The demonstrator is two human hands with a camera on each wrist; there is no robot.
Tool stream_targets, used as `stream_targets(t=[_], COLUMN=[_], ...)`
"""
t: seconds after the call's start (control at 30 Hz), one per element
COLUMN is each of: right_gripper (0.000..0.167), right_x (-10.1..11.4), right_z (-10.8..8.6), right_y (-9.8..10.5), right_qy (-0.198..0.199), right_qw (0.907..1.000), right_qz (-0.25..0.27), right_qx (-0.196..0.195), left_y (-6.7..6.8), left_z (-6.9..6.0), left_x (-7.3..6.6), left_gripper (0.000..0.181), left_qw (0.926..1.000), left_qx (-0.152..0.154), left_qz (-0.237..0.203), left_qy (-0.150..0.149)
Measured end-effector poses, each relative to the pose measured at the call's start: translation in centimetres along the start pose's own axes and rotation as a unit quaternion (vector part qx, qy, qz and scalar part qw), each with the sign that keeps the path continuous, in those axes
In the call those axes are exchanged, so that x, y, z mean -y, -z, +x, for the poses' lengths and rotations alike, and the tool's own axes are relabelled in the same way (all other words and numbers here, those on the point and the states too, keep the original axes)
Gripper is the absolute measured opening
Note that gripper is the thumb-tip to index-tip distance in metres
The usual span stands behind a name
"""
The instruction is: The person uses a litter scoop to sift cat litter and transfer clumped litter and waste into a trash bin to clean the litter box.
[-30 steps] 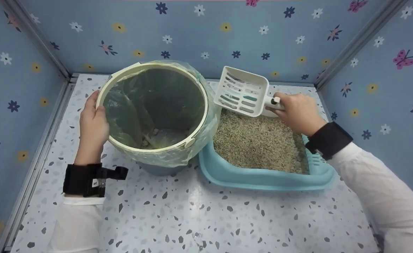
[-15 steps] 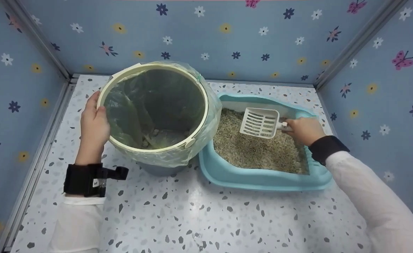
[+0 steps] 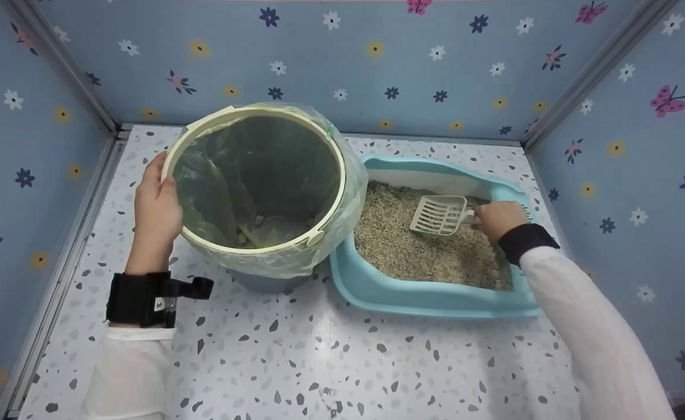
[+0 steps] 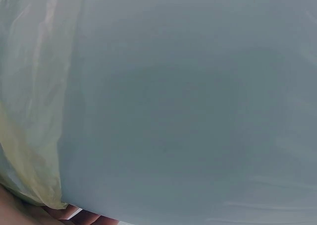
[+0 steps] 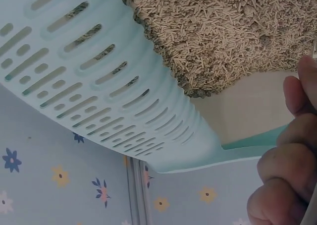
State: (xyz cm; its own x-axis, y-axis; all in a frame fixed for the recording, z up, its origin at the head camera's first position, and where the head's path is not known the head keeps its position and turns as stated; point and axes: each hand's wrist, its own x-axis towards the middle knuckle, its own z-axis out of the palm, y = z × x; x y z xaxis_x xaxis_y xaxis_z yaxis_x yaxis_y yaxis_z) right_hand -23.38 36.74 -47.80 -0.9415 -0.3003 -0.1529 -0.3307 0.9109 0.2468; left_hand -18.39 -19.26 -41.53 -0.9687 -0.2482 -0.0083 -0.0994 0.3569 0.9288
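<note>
My left hand (image 3: 158,210) grips the left side of a round trash bin (image 3: 269,284), thumb near its cream rim. A thin greenish bag (image 3: 295,265) lines the bin and folds over that rim; a few small clumps show at the bottom. In the left wrist view the bin's grey wall (image 4: 173,111) hides most of the hand. My right hand (image 3: 501,219) holds a white slotted litter scoop (image 3: 439,215) by its handle. The scoop's head is flat at the surface of the cat litter (image 3: 400,256); whether it touches is unclear. Around the litter is a light-blue litter box (image 3: 435,303).
The bin stands close against the box's left side. Patterned blue panels (image 3: 342,64) enclose the back and both sides. Speckled white floor (image 3: 319,361) spreads in front. The box's slotted right side (image 5: 109,81) rises near my right hand.
My right hand has brought the scoop down from beside the bin's rim, rightward and toward me, to the litter. The left hand and bin have stayed in place.
</note>
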Motion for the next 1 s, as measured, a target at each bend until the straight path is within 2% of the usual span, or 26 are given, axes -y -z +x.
stream_targets(t=[0.1,0.33,0.63,0.83,1.0], right_gripper=[0.028,0.028,0.03,0.032,0.031], right_x=[0.5,2.3,4.2,5.1,6.0], right_z=[0.6,1.9,3.9,5.0,5.5], right_y=[0.2,0.9,1.2,1.6,2.2], right_qy=[-0.009,-0.019,-0.011,-0.02,-0.029], right_qw=[0.9999,0.9983,0.9993,0.9966,0.995], right_qz=[0.002,0.0,-0.015,-0.062,-0.074], right_qx=[0.006,0.055,0.033,0.052,0.06], left_y=[0.0,0.0,-0.1,-0.1,-0.1], left_z=[0.0,0.1,0.1,0.2,0.2], left_x=[0.1,0.1,0.3,0.2,0.1], left_gripper=[0.049,0.049,0.049,0.049,0.049], left_qw=[1.0,1.0,1.0,0.9999,0.9999], left_qx=[0.003,0.004,-0.004,-0.003,-0.001], left_qz=[-0.008,-0.004,-0.005,-0.013,-0.016], left_qy=[0.0,0.005,-0.004,-0.001,-0.005])
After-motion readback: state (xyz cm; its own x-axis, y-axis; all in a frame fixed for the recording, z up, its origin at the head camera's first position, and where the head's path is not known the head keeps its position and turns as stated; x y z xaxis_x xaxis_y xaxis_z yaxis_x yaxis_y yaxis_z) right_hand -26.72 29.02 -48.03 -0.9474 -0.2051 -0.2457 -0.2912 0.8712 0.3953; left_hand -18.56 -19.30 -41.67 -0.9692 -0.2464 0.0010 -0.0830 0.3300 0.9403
